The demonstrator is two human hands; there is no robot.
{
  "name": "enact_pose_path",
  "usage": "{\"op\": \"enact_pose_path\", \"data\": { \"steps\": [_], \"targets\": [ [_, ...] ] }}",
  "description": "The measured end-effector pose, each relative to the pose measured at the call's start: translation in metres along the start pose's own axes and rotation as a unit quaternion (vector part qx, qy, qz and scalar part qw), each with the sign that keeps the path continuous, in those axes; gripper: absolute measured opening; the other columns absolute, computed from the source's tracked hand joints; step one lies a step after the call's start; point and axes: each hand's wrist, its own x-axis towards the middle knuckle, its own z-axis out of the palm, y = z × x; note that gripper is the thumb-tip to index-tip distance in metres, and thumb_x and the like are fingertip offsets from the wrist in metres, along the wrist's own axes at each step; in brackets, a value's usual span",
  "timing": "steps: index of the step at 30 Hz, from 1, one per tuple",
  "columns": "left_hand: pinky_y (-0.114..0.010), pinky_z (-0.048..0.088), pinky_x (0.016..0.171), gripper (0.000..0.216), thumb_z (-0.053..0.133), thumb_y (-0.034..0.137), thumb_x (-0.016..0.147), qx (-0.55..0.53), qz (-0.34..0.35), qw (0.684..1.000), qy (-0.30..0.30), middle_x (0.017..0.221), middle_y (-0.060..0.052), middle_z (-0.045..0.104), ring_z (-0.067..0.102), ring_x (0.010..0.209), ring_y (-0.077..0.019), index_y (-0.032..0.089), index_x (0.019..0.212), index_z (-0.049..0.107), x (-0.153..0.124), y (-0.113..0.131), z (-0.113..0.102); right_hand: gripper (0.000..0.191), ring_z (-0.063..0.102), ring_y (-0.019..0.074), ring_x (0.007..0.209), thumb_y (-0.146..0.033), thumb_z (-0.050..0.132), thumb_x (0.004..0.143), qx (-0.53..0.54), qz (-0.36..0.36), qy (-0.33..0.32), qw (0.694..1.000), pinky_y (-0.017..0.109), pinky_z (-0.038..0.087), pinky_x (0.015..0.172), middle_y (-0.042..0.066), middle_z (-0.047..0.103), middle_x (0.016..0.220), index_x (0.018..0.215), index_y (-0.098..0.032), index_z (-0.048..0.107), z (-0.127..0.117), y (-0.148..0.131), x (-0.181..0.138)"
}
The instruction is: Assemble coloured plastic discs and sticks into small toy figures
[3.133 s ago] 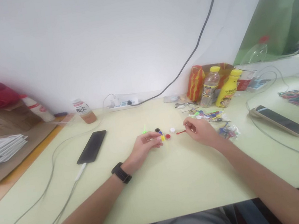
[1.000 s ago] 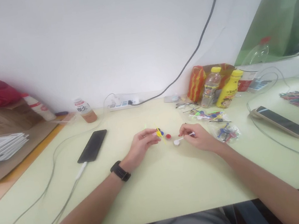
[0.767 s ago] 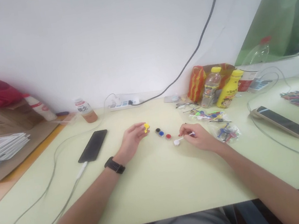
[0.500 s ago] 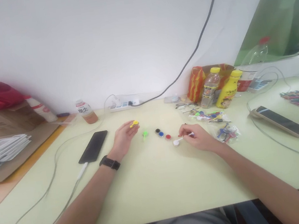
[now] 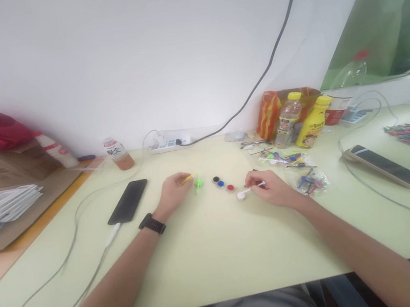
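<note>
Your left hand [image 5: 174, 191] has turned palm-down and dropped toward the table since half a second ago, bringing the yellow piece [image 5: 187, 179] close to the green piece [image 5: 198, 184]; your right hand [image 5: 270, 190] has not shifted.

Nearest you, the black watch [image 5: 152, 223] sits on your left wrist above the pale green table [image 5: 221, 259]. Your left fingers are curled shut around the yellow piece, and only its thin tip pokes out toward the green piece, which lies on the table just beside it. Your right thumb and forefinger are pinched on the stem of the white piece [image 5: 242, 194]; its round head points left, low over the table, and whether it touches I cannot tell.

Between your hands, three small discs lie in a slanted row: black disc [image 5: 215, 179], blue disc [image 5: 221, 183] and red disc [image 5: 230, 187]. Left of your left hand, a black phone [image 5: 127, 201] lies face up with a cable [image 5: 72, 222] plugged in. Right of your right hand are clear bags of coloured parts [image 5: 309, 179], and further right a second phone [image 5: 385, 172].

Against the wall stand a brown drink bottle [image 5: 117, 153], a white power strip [image 5: 166, 141] and two yellow-capped bottles [image 5: 303, 126].
</note>
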Motion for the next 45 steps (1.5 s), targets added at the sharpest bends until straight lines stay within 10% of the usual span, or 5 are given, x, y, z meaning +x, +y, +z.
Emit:
{"op": "enact_pose_path", "data": {
  "steps": [21, 28, 45],
  "targets": [
    [-0.043, 0.051, 0.11, 0.047, 0.065, 0.049, 0.096, 0.135, 0.17, 0.961, -0.172, 0.138, -0.01, 0.069, 0.066, 0.125, -0.0298, 0.025, 0.136, 0.068, -0.038, 0.026, 0.024, 0.019, 0.062, 0.0163, 0.07, -0.011, 0.049, 0.081, 0.07, -0.007, -0.097, 0.993, 0.027, 0.045, 0.067, -0.001, 0.064, 0.072, 0.09, -0.021, 0.063, 0.005, -0.024, -0.005],
    [-0.053, 0.049, 0.108, 0.044, 0.05, 0.043, 0.106, 0.333, 0.284, 0.895, -0.088, 0.121, -0.013, 0.071, 0.059, 0.126, -0.0323, 0.022, 0.143, 0.059, -0.048, 0.041, 0.027, 0.013, 0.062, 0.0139, 0.065, -0.013, 0.052, 0.082, 0.135, 0.006, -0.08, 0.988, 0.025, 0.045, 0.062, -0.001, 0.063, 0.072, 0.083, -0.019, 0.063, 0.007, -0.025, -0.002],
    [-0.031, 0.052, 0.08, 0.014, 0.065, 0.029, 0.1, 0.129, 0.375, 0.888, -0.234, 0.091, -0.004, 0.075, 0.068, 0.084, -0.0173, 0.024, 0.108, 0.076, -0.076, 0.05, 0.045, 0.033, 0.071, 0.018, 0.074, -0.043, 0.08, 0.087, 0.278, 0.079, -0.15, 0.945, 0.031, 0.056, 0.071, 0.0, 0.07, 0.081, 0.098, -0.02, 0.059, 0.02, -0.029, -0.006]
  ]
}}
